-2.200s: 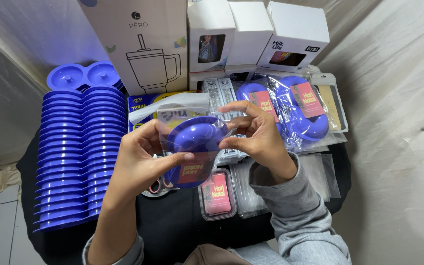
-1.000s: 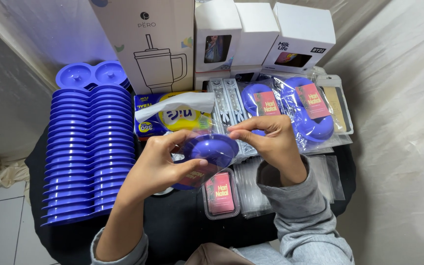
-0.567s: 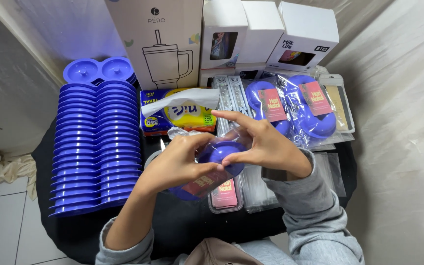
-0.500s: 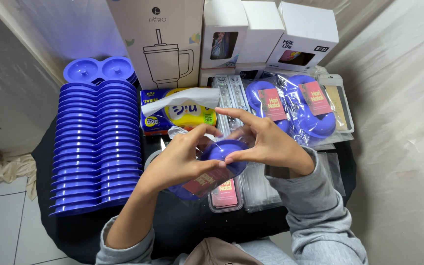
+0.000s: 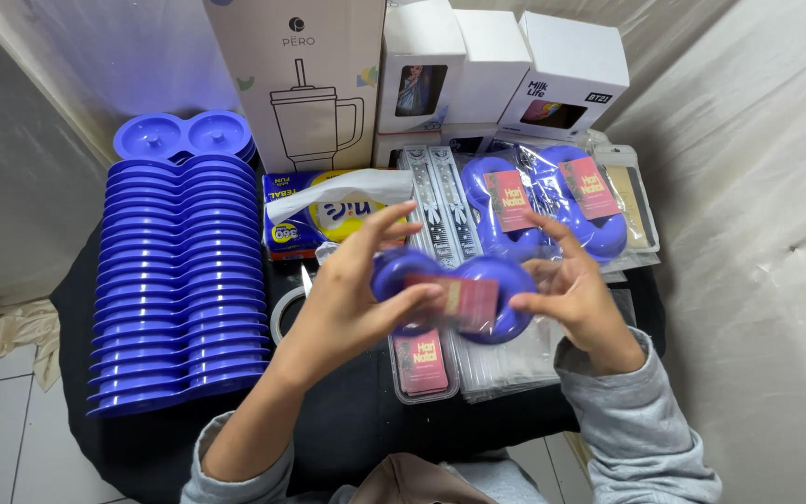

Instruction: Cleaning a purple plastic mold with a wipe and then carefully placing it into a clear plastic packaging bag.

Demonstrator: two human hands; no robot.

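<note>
Together, both hands (image 5: 366, 299) grip 1 bagged blue tray (image 5: 454, 297).

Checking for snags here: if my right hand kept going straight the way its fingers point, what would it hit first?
Likely the two wrapped blue double-round trays lying just beyond the right hand; depth is hard to judge.

The left hand (image 5: 347, 299) hides part of the blue double-dish tray (image 5: 454, 297).

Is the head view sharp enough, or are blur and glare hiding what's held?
Head view: left hand and right hand slightly motion-blurred, so the blue double-cup tray between them looks soft; its clear wrap shows mild glare; stacked blue trays stay sharp, evenly lit.
</note>
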